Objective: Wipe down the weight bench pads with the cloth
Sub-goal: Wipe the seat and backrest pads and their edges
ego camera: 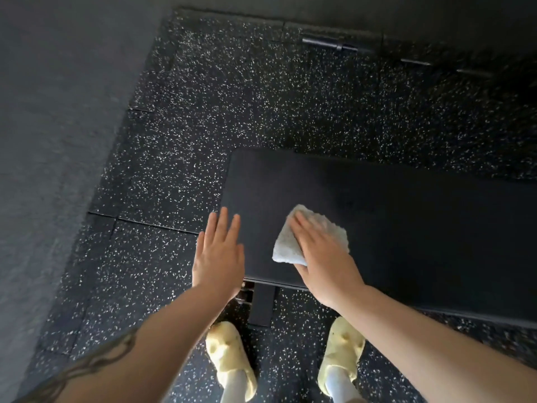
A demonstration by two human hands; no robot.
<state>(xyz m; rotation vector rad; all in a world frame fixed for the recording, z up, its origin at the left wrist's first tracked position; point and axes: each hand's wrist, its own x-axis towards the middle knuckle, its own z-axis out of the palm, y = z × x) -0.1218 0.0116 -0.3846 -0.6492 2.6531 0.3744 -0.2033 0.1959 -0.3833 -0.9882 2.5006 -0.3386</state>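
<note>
A black weight bench pad [392,216] runs from the centre of the view out to the right edge. A folded white cloth [286,247] lies flat on the pad near its left end. My right hand [322,251] presses down on the cloth, palm flat, fingers pointing up-left. My left hand [219,254] is spread open with its fingers apart at the pad's left corner, holding nothing. Whether it touches the pad I cannot tell.
Black rubber floor tiles [261,97] with white speckles surround the bench. A grey wall [52,126] stands on the left. A dark barbell [331,45] lies on the floor at the far top. My two feet in yellow slippers [232,359] stand below the bench's black frame leg [261,306].
</note>
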